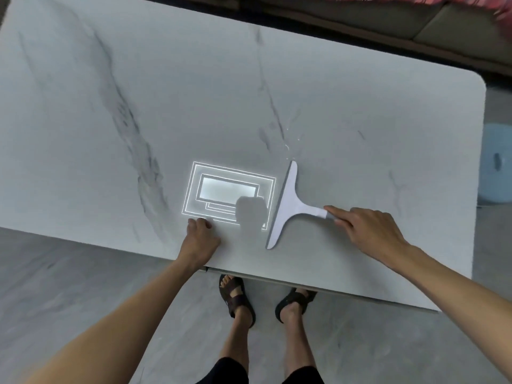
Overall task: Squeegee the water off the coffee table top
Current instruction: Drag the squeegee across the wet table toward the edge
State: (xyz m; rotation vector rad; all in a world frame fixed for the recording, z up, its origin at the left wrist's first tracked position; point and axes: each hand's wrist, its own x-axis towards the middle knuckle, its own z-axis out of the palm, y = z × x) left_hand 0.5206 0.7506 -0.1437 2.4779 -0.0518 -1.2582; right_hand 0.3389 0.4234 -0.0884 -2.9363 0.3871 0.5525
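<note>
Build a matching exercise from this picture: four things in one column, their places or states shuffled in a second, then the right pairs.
Things
1. squeegee
2. left hand
3. water drops
4. light blue stool

Places or states
A. on the floor past the table's right end
B. rests on the tabletop near its front edge, holding nothing
C. on the marble just beyond the blade's far tip
D. held by the right hand, blade on the tabletop

Pairs: 1-D, 2-B, 3-C, 4-A
</note>
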